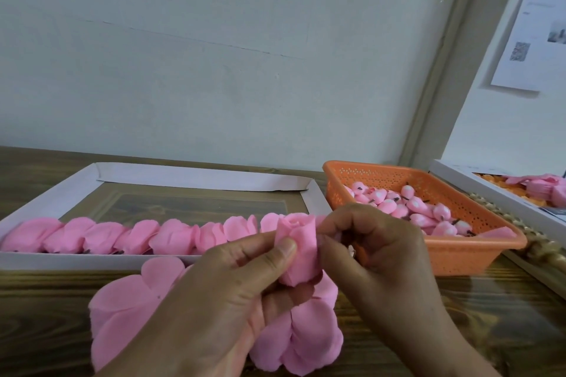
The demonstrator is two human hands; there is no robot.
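A pink paper rose bud (298, 246) stands upright between both hands, above the table's front. My left hand (220, 300) grips its lower half, thumb pressed on the front. My right hand (373, 251) pinches the bud's right edge with curled fingers. Loose pink petals (122, 306) spread flat on the table under my left hand. A row of finished pink roses (128, 237) lies along the near side of a shallow white cardboard tray (196, 176).
An orange perforated plastic basket (459, 257) at the right holds several small pink flower cores. A second white box (490, 193) with pink and orange pieces sits at the far right by a braided gold frame edge. A pale wall stands behind the wooden table (46, 330).
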